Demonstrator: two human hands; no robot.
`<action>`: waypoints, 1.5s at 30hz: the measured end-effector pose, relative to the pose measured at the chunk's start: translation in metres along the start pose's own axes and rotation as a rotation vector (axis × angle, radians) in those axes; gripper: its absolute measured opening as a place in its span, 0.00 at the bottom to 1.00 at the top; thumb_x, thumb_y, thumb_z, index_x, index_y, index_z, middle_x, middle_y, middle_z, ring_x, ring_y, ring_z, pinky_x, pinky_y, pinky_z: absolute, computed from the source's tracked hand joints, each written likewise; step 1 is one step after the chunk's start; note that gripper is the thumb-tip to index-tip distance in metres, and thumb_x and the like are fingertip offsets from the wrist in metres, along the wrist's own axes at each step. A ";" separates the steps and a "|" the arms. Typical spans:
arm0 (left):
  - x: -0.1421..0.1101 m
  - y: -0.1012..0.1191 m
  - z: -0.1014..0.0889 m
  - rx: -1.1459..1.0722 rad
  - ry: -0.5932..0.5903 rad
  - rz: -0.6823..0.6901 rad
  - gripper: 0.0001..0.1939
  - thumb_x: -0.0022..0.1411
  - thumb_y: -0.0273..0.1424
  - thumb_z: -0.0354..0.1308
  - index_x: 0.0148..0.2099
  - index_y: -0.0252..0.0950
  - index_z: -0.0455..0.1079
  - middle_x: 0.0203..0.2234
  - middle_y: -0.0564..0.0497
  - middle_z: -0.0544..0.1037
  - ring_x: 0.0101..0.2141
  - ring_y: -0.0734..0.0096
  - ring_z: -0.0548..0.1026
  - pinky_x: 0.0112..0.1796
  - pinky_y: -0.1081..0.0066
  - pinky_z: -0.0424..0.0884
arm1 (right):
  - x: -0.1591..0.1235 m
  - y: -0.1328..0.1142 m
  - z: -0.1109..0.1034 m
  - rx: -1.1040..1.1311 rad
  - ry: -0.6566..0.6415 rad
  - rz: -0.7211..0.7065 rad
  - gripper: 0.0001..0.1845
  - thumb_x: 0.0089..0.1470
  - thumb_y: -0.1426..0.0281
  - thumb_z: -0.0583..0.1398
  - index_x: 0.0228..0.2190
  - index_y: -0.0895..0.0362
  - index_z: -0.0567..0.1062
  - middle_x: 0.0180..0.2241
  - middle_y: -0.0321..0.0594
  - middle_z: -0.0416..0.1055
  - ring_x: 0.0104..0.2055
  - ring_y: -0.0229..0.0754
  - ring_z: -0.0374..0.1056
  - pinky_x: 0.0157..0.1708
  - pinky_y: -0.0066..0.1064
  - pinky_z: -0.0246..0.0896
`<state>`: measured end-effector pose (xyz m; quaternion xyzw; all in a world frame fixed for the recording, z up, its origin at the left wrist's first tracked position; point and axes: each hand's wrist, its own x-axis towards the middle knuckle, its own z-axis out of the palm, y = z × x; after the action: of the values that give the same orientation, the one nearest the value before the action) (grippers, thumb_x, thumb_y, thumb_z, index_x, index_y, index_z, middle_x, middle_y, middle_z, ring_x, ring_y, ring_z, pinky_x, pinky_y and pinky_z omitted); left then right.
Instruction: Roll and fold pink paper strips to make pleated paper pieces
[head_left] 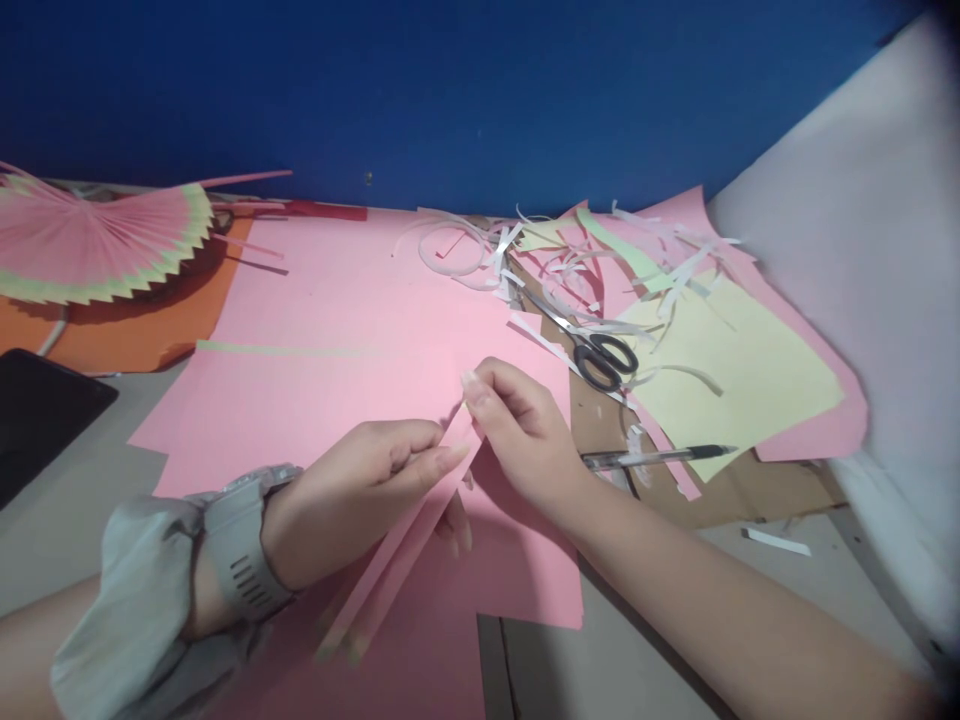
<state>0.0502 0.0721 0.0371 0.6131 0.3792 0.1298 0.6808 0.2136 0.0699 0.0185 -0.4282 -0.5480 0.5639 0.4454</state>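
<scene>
A narrow folded strip of pink paper [409,535] with a pale green tip at its lower end slants between both hands, over pink sheets [300,400] on the table. My left hand [382,470] is closed on the strip's middle, thumb on top and other fingers underneath. At the strip's upper end, my right hand [517,420] pinches it between thumb and index finger. A grey watch [247,545] and a grey fabric scrunchie [127,610] circle the left wrist. The lower end of the strip looks slightly blurred.
A pink fan-folded paper [97,240] with a green edge lies at left on orange paper [202,320], near a black device [45,420]. To the right are black-handled scissors [604,360], a pen [660,456], pale yellow paper [750,370] and several white paper scraps [675,285].
</scene>
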 end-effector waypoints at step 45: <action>0.002 0.003 -0.007 -0.203 -0.080 -0.092 0.15 0.64 0.41 0.48 0.40 0.35 0.68 0.33 0.46 0.79 0.30 0.73 0.77 0.18 0.81 0.59 | 0.013 0.010 -0.005 0.200 0.474 -0.082 0.10 0.57 0.60 0.54 0.27 0.52 0.63 0.24 0.32 0.56 0.25 0.35 0.55 0.25 0.25 0.55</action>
<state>0.0478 0.0787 0.0391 0.5276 0.3645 0.1118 0.7591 0.2154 0.0833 0.0085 -0.4798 -0.3867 0.4805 0.6240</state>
